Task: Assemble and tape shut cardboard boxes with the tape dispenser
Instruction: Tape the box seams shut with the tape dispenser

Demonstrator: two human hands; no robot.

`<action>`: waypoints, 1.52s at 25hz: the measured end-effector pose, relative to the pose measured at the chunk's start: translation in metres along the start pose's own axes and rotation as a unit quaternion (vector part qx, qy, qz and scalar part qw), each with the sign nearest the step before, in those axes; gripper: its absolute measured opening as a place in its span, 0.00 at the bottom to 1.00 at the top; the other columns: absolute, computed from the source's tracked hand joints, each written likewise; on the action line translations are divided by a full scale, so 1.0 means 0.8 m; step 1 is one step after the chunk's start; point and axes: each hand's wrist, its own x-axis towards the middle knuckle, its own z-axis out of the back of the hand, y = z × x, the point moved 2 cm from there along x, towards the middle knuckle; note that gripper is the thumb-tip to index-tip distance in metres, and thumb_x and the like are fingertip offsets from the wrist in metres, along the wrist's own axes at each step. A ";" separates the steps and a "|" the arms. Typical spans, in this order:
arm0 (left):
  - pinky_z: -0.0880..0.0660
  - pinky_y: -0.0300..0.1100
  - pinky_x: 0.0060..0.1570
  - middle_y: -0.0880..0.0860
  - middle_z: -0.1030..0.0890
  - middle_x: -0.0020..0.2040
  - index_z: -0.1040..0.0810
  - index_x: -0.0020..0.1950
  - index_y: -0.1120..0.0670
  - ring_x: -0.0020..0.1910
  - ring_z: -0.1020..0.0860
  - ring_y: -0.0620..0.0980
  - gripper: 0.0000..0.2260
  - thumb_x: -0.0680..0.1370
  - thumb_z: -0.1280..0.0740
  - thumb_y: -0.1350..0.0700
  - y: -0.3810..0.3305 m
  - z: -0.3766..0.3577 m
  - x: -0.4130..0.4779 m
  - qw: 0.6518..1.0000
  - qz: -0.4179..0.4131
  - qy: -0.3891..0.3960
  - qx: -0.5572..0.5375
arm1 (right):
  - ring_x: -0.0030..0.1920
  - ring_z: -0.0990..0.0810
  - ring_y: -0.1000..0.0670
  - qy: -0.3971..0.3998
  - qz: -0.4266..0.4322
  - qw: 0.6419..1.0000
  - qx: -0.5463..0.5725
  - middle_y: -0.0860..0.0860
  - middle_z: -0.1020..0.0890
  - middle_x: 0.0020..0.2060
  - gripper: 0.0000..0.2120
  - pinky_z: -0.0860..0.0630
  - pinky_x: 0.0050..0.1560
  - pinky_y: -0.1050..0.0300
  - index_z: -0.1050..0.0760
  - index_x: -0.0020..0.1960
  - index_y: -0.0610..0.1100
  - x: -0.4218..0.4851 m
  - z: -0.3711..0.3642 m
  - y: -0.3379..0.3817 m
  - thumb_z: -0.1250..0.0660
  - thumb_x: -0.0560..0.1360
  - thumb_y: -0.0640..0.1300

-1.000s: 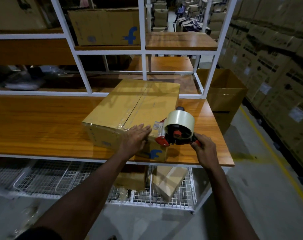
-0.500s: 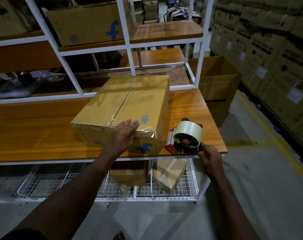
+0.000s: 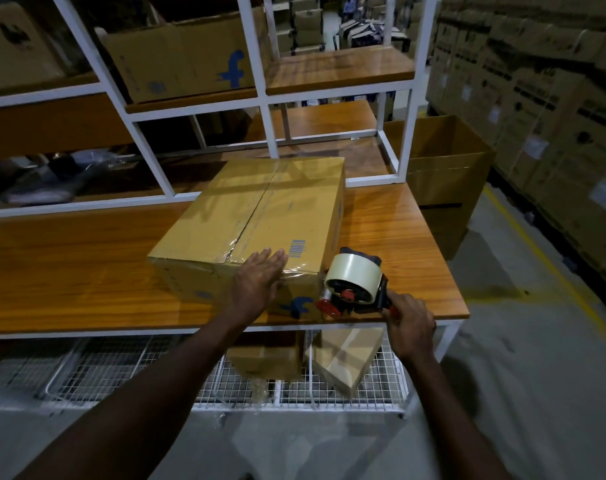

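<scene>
Forward, the left hand (image 3: 258, 282) is lying flat, fingers straight and released, on the near top edge of the cardboard box (image 3: 260, 216). The box is sitting on the tabletop (image 3: 69, 258), its long taped seam running away. The right hand (image 3: 410, 322) is clenching the handle of the tape dispenser (image 3: 353, 284), whose nose is pointing left at the box's near right corner.

The handle of the tape dispenser (image 3: 353, 285) is buried in the grip of the right hand (image 3: 410, 323). The left hand (image 3: 258, 282) covers part of the taped near edge of the cardboard box (image 3: 260, 216). Its barcode (image 3: 297, 248) is too small to read. The table (image 3: 69, 265) hides the tops of the small boxes (image 3: 346, 358) beneath. Print on the stacked cartons (image 3: 554, 116) is blurred.
</scene>
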 end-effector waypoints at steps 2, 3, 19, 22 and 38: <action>0.33 0.57 0.66 0.57 0.23 0.66 0.25 0.68 0.58 0.66 0.25 0.61 0.30 0.67 0.22 0.64 -0.004 0.001 0.000 1.000 -0.005 -0.003 0.004 | 0.47 0.27 0.43 -0.012 -0.011 0.999 -0.036 0.47 0.21 0.46 0.18 0.36 0.46 0.49 0.25 0.63 0.48 0.004 0.005 0.006 0.39 0.75 0.51; 0.33 0.57 0.66 0.57 0.23 0.66 0.25 0.68 0.59 0.66 0.25 0.61 0.30 0.67 0.22 0.64 -0.005 0.001 -0.001 1.000 -0.007 -0.003 0.008 | 0.47 0.27 0.43 -0.011 -0.016 0.998 -0.053 0.47 0.21 0.46 0.17 0.36 0.46 0.49 0.25 0.63 0.48 0.006 0.007 0.011 0.37 0.75 0.48; 0.31 0.67 0.62 0.60 0.23 0.66 0.27 0.70 0.57 0.65 0.25 0.63 0.33 0.66 0.22 0.58 0.019 0.014 -0.006 0.999 -0.027 0.000 -0.033 | 0.56 0.23 0.35 -0.131 -0.205 0.968 0.065 0.39 0.19 0.56 0.15 0.27 0.52 0.42 0.24 0.64 0.47 0.054 0.041 0.066 0.37 0.79 0.49; 0.36 0.65 0.67 0.58 0.25 0.69 0.32 0.72 0.54 0.69 0.27 0.58 0.27 0.73 0.33 0.52 0.057 0.034 -0.031 0.996 0.017 -0.061 -0.064 | 0.57 0.23 0.37 -0.149 -0.159 0.972 0.087 0.43 0.18 0.56 0.15 0.26 0.55 0.41 0.25 0.63 0.50 0.094 0.033 0.118 0.37 0.78 0.50; 0.37 0.26 0.52 0.54 0.58 0.80 0.61 0.79 0.54 0.76 0.46 0.49 0.38 0.79 0.38 0.65 0.218 0.035 -0.103 0.821 0.443 -0.121 -0.339 | 0.57 0.23 0.40 -0.101 -0.064 0.988 0.099 0.48 0.18 0.56 0.19 0.28 0.58 0.35 0.27 0.64 0.55 0.159 -0.111 0.309 0.39 0.75 0.59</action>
